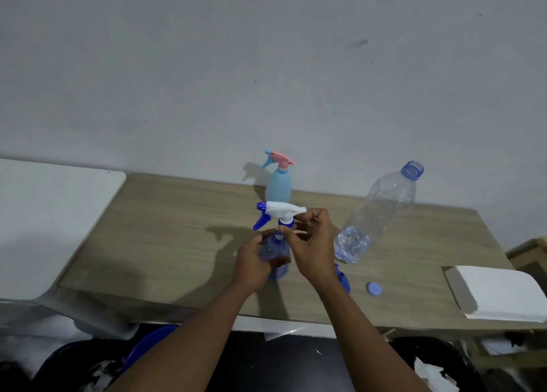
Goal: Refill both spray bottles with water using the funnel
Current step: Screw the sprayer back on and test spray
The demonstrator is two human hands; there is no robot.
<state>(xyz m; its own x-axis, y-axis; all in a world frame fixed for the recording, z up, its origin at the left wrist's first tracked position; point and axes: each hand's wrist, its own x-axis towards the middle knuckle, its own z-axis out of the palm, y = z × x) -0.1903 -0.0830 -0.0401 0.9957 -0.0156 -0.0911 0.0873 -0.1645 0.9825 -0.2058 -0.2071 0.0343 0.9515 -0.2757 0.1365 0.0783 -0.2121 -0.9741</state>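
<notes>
My left hand (255, 261) grips a clear blue spray bottle (275, 254) standing on the wooden table (165, 229). Its neck is uncovered. My right hand (310, 243) holds the white and blue trigger sprayer head (281, 212) just above that neck, lifted off it. A light blue spray bottle (278, 184) with a pink and blue trigger stands upright behind, near the wall. A large clear water bottle (379, 214), uncapped, stands to the right with a little water at its bottom. A blue funnel (343, 280) lies mostly hidden behind my right wrist.
A round blue bottle cap (373, 288) lies on the table right of the funnel. A white folded cloth on cardboard (500, 291) sits at the table's right end. A white surface (44, 214) adjoins the table at left. Dark clutter and a blue tub lie below the front edge.
</notes>
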